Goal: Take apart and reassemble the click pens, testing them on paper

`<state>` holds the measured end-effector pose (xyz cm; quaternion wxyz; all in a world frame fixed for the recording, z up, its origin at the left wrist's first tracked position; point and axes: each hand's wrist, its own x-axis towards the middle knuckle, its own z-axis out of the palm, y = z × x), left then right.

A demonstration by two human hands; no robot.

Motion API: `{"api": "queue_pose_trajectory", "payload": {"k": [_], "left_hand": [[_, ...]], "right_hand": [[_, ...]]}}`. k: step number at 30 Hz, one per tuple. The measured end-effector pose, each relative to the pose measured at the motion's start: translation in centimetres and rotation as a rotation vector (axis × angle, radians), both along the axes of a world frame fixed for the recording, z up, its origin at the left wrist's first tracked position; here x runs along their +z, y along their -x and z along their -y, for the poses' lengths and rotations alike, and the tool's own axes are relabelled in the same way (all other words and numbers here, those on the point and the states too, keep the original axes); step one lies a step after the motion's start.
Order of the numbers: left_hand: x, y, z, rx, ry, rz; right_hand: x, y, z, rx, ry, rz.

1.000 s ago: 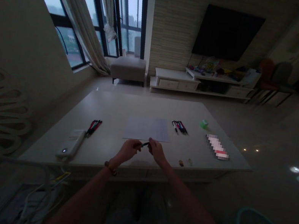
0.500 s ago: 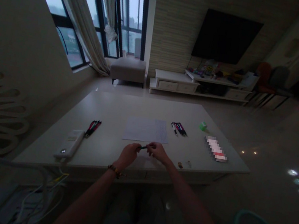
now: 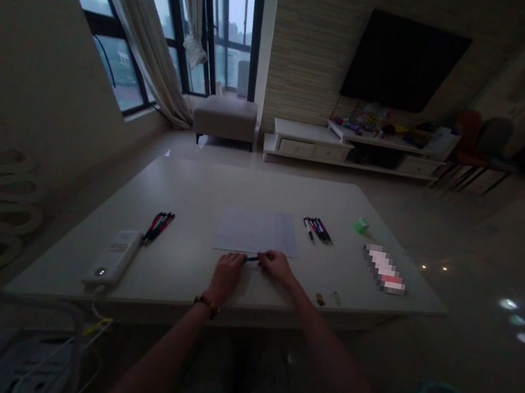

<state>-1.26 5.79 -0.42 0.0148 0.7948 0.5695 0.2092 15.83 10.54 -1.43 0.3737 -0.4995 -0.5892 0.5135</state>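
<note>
A short stretch of a dark greenish pen (image 3: pixel 252 259) shows between my two hands, just in front of the paper's near edge. My left hand (image 3: pixel 227 272) is closed around its left end, and my right hand (image 3: pixel 275 266) pinches the other end. The fingers hide both tips of the pen. Beyond the hands lies a sheet of paper (image 3: pixel 256 231), with faint lines of writing on its right part.
Several pens (image 3: pixel 158 228) lie bunched at left beside a white power strip (image 3: pixel 113 258). More pens (image 3: pixel 319 230) lie right of the paper. Farther right are a small green object (image 3: pixel 362 225) and a blurred-out item (image 3: pixel 384 269). Two small items, one an eraser-like brown piece (image 3: pixel 320 299), lie near the front edge.
My left hand has turned more knuckles-up and lowered toward the table, still holding the pen. The right hand keeps its pinch. The view has shifted slightly.
</note>
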Motion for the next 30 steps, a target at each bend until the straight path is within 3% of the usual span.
{"api": "queue_pose_trajectory", "payload": {"k": [6, 26, 30], "left_hand": [[0.02, -0.17, -0.09, 0.003, 0.014, -0.032], [0.46, -0.30, 0.14, 0.012, 0.004, -0.017], [0.24, -0.19, 0.05, 0.007, 0.002, -0.015]], "right_hand": [[0.43, -0.06, 0.33, -0.059, 0.029, -0.052], [-0.02, -0.41, 0.25, -0.068, 0.083, -0.097], [-0.12, -0.35, 0.07, -0.072, 0.035, -0.106]]}}
